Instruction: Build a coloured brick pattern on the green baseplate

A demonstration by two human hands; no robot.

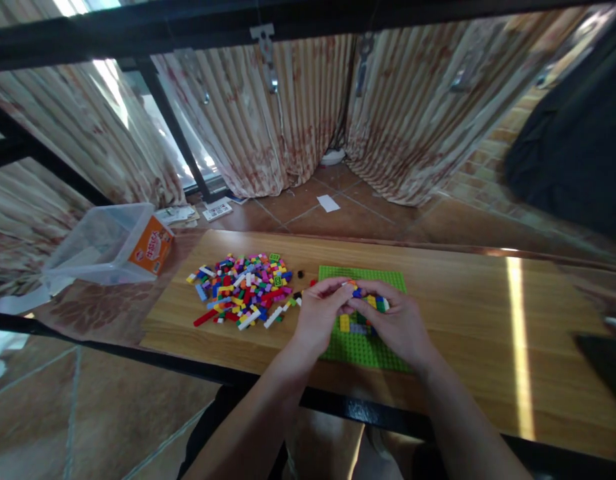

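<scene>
Over the green baseplate [363, 360] my two hands come together, fingertips almost touching. My left hand [318, 310] is closed in a pinch on small toy bricks [357, 293], blue and orange in colour. The fingers of my right hand [398, 323] are closed on the same bricks from the other side. How these bricks join is hidden by the fingers. Beneath the hands, a built group of yellow, grey, blue and white bricks [345, 324] sits on the baseplate, partly covered by my right hand.
Left of the baseplate lies a heap of loose coloured bricks [243, 287] on the wooden table [468, 320]. A clear plastic bin [101, 233] with an orange label stands beyond the table's left end. A dark object [603, 363] is at the right edge.
</scene>
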